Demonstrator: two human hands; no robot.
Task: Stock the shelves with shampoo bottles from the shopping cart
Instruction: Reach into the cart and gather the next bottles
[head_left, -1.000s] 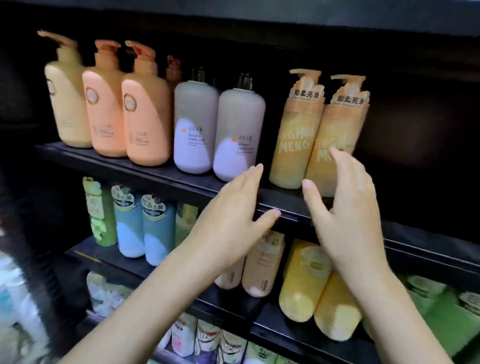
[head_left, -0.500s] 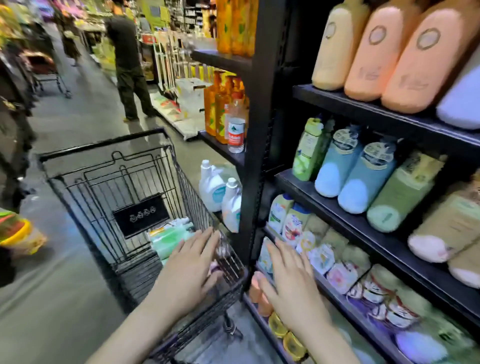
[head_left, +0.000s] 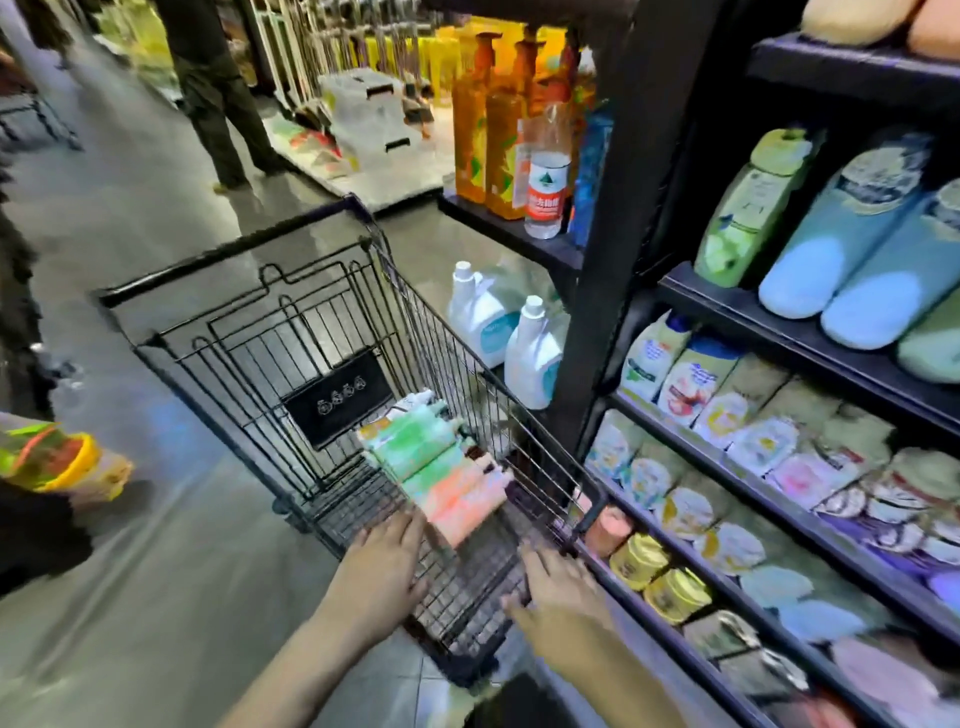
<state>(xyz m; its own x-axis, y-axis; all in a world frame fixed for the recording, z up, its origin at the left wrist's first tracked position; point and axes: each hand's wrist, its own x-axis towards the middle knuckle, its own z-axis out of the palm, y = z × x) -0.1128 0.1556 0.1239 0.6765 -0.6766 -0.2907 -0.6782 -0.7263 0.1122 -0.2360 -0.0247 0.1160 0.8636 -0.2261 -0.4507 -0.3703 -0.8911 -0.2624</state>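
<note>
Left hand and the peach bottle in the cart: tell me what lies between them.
In the head view, nothing lies between them. The left hand reaches into the shopping cart, its fingers right at the near end of the peach bottle; contact is unclear.

One head-worn, wide-angle view looks forward and steeply down from above the person's own arms. Both hands sit low in the frame, close to the lens: the left hand (head_left: 387, 564) and right hand (head_left: 553, 582). Just beyond them is the shopping cart (head_left: 249, 270). Shelves (head_left: 779, 332) run up past the right hand, curved by the lens. Floor stretches away past the left hand.
</note>
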